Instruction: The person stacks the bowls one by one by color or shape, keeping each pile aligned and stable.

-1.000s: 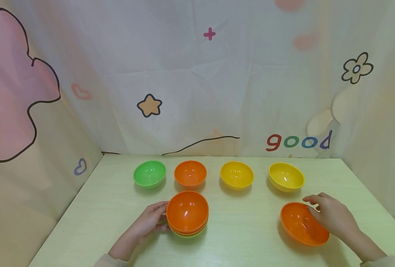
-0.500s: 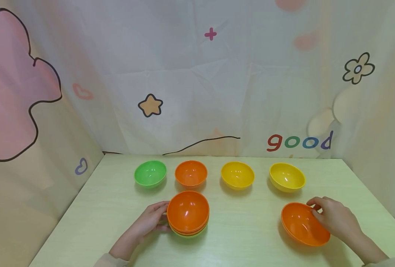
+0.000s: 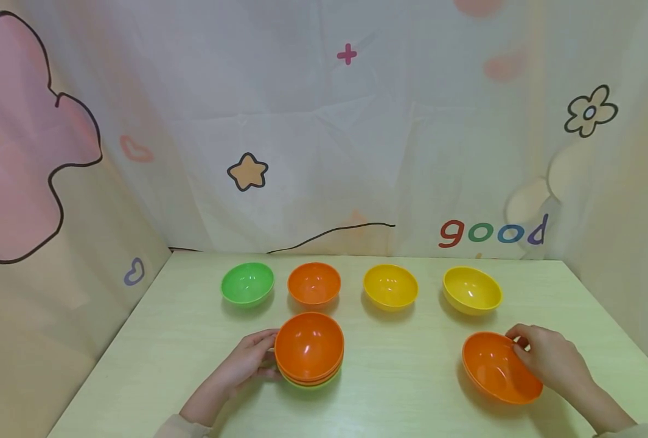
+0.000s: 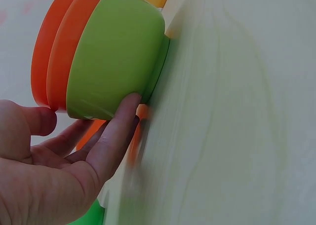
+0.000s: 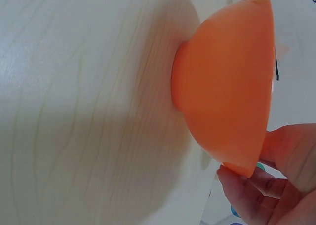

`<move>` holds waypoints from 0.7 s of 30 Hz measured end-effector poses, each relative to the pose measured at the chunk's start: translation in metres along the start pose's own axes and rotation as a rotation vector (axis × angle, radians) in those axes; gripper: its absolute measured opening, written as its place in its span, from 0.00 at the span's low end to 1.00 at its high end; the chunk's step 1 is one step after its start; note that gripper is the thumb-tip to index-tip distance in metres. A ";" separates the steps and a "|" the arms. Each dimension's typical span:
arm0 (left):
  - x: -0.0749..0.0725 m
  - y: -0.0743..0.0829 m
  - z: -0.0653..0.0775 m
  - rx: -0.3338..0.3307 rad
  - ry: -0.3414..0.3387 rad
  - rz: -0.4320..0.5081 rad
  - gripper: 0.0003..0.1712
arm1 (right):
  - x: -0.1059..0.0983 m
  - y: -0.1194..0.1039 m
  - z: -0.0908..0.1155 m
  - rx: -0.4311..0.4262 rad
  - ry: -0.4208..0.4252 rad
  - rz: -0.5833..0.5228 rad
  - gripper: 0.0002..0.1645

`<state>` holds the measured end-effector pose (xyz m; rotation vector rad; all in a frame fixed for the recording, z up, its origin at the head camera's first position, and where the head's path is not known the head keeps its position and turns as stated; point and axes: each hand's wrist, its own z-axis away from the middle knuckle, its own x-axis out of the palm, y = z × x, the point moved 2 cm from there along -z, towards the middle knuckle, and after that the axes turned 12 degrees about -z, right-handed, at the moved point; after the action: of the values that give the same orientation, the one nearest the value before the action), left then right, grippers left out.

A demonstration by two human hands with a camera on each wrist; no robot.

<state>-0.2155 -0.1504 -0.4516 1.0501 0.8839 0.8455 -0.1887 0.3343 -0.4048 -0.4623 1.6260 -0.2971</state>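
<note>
In right fingers (image 5: 241,193); orange bowl (image 3: 496,368), mouth-up

Left grip (image 3: 243,361): fingers extended, thumb apart; right grip (image 3: 555,358) pinching, thumb opposing bent fingers; forearms (image 3: 207,399) slanting inward.

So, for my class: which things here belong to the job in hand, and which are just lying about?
Job in hand, apparently:
bowl stack, two orange over green, touched by left fingers
front orange bowl, pinched by right fingers

Untouched, so apparently just lying about:
back-row green bowl
back-row orange bowl
left yellow bowl
right yellow bowl
</note>
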 end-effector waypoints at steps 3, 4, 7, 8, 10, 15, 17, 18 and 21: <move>0.000 0.000 0.000 0.002 -0.004 0.000 0.28 | 0.000 0.001 0.000 0.009 -0.007 -0.003 0.07; 0.000 0.000 0.000 0.002 -0.005 0.000 0.28 | 0.000 0.001 0.000 0.012 -0.009 -0.005 0.07; 0.000 0.000 0.000 0.003 -0.005 0.002 0.28 | 0.000 0.001 0.001 0.010 -0.006 -0.006 0.07; 0.000 -0.001 0.000 0.003 -0.005 0.003 0.28 | 0.000 0.001 0.001 0.008 -0.003 -0.005 0.07; 0.000 -0.001 -0.001 0.004 -0.004 0.004 0.28 | 0.000 0.001 0.001 0.008 0.000 -0.005 0.07; 0.000 -0.002 -0.001 0.006 0.001 0.003 0.28 | 0.000 0.001 0.001 0.029 -0.011 -0.009 0.07; 0.000 -0.002 -0.002 0.007 0.003 0.003 0.28 | 0.000 0.001 0.001 0.044 -0.020 -0.012 0.07; 0.000 -0.003 -0.002 0.008 0.002 0.004 0.28 | 0.001 0.001 0.001 0.051 -0.023 -0.013 0.07; 0.000 -0.003 -0.002 0.009 0.002 0.004 0.28 | 0.001 0.001 0.001 0.061 -0.027 -0.015 0.07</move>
<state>-0.2168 -0.1509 -0.4549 1.0593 0.8886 0.8472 -0.1878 0.3345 -0.4058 -0.4307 1.5829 -0.3498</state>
